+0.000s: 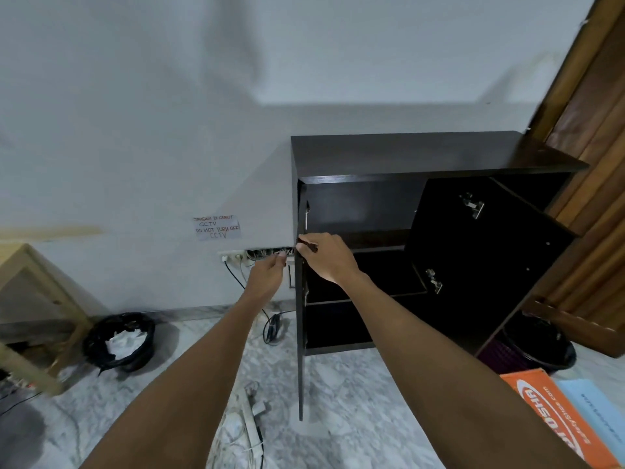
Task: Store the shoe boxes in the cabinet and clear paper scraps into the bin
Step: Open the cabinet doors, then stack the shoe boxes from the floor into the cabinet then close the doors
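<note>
You reach the shelves (351, 301) of the cabinet (422, 154) between two open doors: the left door (300, 360) stands edge-on near you, the right door (490, 265) screens the right side.

The dark cabinet (422, 154) is standing with both doors hanging open, its left door (300, 333) edge-on. An orange shoe box (558, 411) and a pale blue shoe box (603, 412) are lying on the floor to its right. The black-lined bin (96, 350) is sitting well to the left, seemingly holding white paper scraps (125, 341).

Head-worn wide-angle view faces an open dark cabinet (422, 154).
The single camera looks forward and down from close by, taking in wall (169, 96) and floor (345, 384).
</note>
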